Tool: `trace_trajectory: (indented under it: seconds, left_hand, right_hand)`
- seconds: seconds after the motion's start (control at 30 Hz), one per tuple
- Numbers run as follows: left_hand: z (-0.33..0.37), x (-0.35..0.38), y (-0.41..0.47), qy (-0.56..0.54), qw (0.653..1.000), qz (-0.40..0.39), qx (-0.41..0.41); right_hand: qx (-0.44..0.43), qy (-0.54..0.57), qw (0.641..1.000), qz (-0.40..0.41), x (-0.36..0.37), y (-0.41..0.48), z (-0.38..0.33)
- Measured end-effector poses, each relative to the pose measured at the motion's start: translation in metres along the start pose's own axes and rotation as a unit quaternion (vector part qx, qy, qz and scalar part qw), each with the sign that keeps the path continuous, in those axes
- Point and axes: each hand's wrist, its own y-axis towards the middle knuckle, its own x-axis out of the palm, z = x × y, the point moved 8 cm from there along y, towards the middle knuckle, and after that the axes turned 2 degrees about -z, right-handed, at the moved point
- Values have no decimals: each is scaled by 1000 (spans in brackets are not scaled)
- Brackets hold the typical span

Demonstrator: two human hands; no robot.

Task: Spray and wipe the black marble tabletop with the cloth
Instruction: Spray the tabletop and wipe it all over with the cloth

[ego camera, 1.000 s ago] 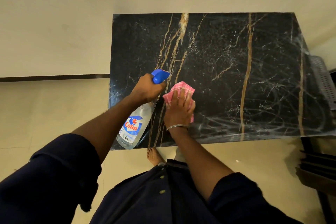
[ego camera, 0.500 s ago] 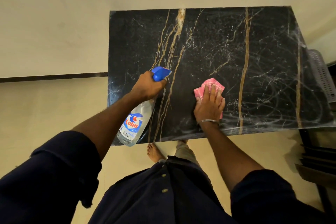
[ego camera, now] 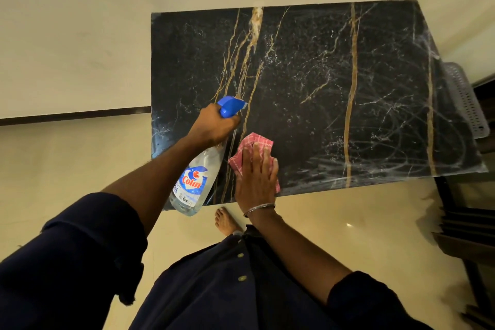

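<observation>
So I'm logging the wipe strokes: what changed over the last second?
The right hand slid the pink cloth out to the right along the near edge of the tabletop, then back left beside the spray bottle. The left hand kept its grip on the bottle, held over the near left corner. Nothing was let go.

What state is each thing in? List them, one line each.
spray bottle: held tilted over the tabletop's near edge, part full of clear liquid.
left hand: closed around the bottle's neck, below the blue trigger head.
pink cloth: crumpled, pressed flat on the marble.
right hand: open, palm down on the cloth.
black marble tabletop: streaked with wipe marks, mostly at right.
</observation>
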Motion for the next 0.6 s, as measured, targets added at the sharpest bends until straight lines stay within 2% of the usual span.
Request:
trace_trajectory:
  seconds: [0.13, 0.4, 0.53, 0.6]
  left_hand:
    - [3, 5, 1, 8, 1000, -6, -5]
    - [6, 13, 4, 3, 1000, -20, -18]
    - [5, 10, 3, 1, 1000, -19, -14]
    - [7, 6, 2, 0, 1000, -14, -7]
  right_hand:
    - [-3, -8, 1000, -3, -2, -7, 25]
    - [163, -25, 985, 39, -26, -2, 156]
    - [232, -25, 972, 27, -25, -3, 151]
    - [206, -15, 978, 24, -22, -4, 123]
